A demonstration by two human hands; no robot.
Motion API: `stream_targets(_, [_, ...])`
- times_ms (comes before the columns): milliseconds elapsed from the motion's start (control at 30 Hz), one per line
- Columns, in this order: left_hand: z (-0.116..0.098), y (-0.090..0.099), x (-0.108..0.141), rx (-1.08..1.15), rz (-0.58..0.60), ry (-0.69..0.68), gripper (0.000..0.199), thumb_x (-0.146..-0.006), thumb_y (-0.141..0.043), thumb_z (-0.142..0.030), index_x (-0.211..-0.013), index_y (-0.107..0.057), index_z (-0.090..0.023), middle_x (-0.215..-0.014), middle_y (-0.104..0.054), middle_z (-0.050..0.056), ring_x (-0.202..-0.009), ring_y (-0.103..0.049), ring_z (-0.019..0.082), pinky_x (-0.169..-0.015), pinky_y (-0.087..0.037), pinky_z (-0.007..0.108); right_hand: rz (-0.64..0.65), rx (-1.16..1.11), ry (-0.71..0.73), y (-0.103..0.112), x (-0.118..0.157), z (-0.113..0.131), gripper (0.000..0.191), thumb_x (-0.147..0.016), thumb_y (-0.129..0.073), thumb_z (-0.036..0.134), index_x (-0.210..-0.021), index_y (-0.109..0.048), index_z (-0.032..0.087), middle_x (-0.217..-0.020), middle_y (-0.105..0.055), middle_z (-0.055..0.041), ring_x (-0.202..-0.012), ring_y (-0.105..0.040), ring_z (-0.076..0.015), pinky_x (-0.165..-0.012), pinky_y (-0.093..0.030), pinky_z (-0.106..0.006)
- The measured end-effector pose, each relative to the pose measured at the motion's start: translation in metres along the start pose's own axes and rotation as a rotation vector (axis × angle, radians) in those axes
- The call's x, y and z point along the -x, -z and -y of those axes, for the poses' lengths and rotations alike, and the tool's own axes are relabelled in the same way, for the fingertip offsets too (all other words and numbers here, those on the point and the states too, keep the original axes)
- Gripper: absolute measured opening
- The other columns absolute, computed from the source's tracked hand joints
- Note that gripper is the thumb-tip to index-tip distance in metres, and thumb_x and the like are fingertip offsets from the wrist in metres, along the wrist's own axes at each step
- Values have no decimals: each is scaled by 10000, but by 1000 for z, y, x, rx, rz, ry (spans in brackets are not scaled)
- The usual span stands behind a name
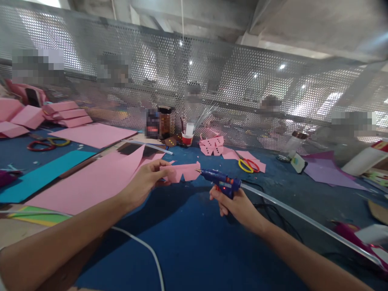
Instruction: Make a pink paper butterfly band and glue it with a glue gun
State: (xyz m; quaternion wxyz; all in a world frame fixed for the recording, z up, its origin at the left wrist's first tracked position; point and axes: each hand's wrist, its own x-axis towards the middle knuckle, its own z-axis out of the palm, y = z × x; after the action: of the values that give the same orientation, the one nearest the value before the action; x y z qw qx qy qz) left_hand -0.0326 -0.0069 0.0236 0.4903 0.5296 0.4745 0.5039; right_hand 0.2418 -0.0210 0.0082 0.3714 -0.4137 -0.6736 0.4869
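A small pink paper piece (pixel 187 171) with a notch in its lower edge is pinched by its left end between the fingers of my left hand (pixel 148 178). My right hand (pixel 235 204) is wrapped round the handle of a blue glue gun (pixel 220 180). The gun's metal tip points left and lies at the right end of the pink piece; whether they touch cannot be told. A long clear glue stick (pixel 291 210) runs out of the gun's back toward the lower right. A small red light shows on the gun.
Large pink sheets (pixel 87 184) and a teal strip (pixel 48 173) lie left. Scissors (pixel 248 165), a dotted pink piece (pixel 211 144), a cup (pixel 187 139) and jars stand or lie near the perforated screen (pixel 236 89). A white cable (pixel 145 244) crosses the front; purple paper (pixel 330 171) is right.
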Motion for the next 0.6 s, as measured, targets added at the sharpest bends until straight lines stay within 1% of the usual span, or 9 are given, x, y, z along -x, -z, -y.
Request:
stream_targets(133, [-1, 7, -7, 63, -93, -20, 259, -744, -761, -385, -846, -641, -180, -834, -635, 7, -762, -595, 135, -676, -506, 244, -24, 22, -23, 10, -8, 6, 340, -871, -603, 507, -862, -609, 167, -661, -599, 18, -447, -462, -67, -509, -515, -233])
stream_targets(233, [-1, 15, -13, 84, -178, -40, 288, -734, -774, -377, -906, -661, -176, -862, -650, 13, -762, -598, 130, -673, -496, 238, -18, 77, -52, 22, -21, 6, 339, -869, -606, 505, -891, -626, 167, -719, -642, 0, -446, -477, -64, -505, -515, -227])
stream_targets(300, [-2, 20, -16, 88, -224, -37, 299, -727, -781, -375, -918, -667, -174, -895, -660, 17, -788, -610, 137, -690, -497, 243, 4, 152, -67, 30, -34, 3, 336, -870, -611, 496, -869, -634, 161, -731, -657, -11, -447, -508, -63, -506, -513, -215])
stream_targets(433, [-4, 29, -20, 56, -276, -47, 286, -732, -779, -374, -915, -666, -185, -902, -657, 1, -812, -616, 134, -696, -486, 228, 62, 262, -105, 39, -63, -6, 316, -871, -619, 467, -846, -616, 152, -786, -681, -38, -427, -541, -65, -460, -496, -206])
stream_targets(533, [-4, 31, -22, 50, -301, -29, 282, -733, -775, -384, -902, -662, -189, -882, -650, -7, -798, -613, 127, -687, -490, 220, 81, 311, -165, 40, -81, -13, 286, -877, -615, 430, -822, -595, 150, -700, -653, -18, -419, -551, -72, -443, -486, -195])
stream_targets(600, [-4, 31, -23, 61, -311, -7, 291, -707, -792, -383, -875, -663, -184, -913, -657, -2, -794, -614, 126, -675, -496, 214, 98, 335, -194, 39, -89, -17, 270, -873, -621, 411, -806, -579, 154, -640, -629, 1, -410, -552, -78, -432, -484, -190])
